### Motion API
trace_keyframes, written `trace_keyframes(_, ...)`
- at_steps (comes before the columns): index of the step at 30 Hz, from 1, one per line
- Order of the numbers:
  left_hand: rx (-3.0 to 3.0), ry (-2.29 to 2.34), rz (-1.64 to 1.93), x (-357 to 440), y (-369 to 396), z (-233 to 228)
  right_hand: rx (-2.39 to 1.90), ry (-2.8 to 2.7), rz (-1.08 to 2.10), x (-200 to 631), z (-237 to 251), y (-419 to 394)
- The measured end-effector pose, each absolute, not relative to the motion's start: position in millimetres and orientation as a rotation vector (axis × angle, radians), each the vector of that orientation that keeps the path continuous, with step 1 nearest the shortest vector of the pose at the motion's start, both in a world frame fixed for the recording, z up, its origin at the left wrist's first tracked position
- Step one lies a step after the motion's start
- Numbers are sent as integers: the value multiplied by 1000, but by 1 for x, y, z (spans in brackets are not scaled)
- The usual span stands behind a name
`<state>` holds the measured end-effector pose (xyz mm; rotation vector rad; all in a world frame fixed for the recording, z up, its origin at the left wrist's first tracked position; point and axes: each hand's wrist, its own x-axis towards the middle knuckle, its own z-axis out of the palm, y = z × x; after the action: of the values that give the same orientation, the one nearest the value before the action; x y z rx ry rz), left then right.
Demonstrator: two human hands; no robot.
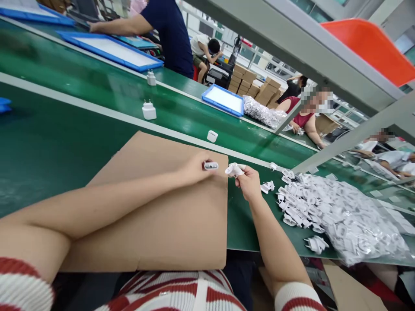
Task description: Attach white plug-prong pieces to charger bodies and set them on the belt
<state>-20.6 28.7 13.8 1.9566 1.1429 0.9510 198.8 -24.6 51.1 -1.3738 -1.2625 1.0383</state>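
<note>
Over a sheet of brown cardboard [162,224], my left hand [195,167] is closed around a white charger housing [211,166], its open end facing right. Just to the right, my right hand [250,183] pinches a white plug piece [234,169] between thumb and fingers. The two parts are apart from each other. Loose white plug pieces [267,186] lie beyond my right hand, beside a large heap of the same pieces [301,203] spilling from a clear plastic bag [359,224].
White chargers [149,111] stand on the green conveyor belt [113,95]. Blue-rimmed trays [223,99] line its far side, where co-workers [171,39] are busy. A slanted metal frame [350,129] crosses the right side, with an orange bin [372,47] above.
</note>
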Motion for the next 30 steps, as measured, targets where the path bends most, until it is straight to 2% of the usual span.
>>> trace_keyframes(3, 1972, 1057, 915, -17, 0, 5, -1375, -1189, 1064, 200, 37, -22)
trace_keyframes(8, 1886, 1046, 848, -15, -1, 1, -1321, -1219, 1131, 206, 34, -30)
trace_keyframes(22, 1783, 893, 849, -16, 1, -5, -1247, -1436, 822, 186, 47, -44)
trace_keyframes(30, 1809, 841, 901, -17, 2, -5, -1196, -1667, 860, 192, 44, -46)
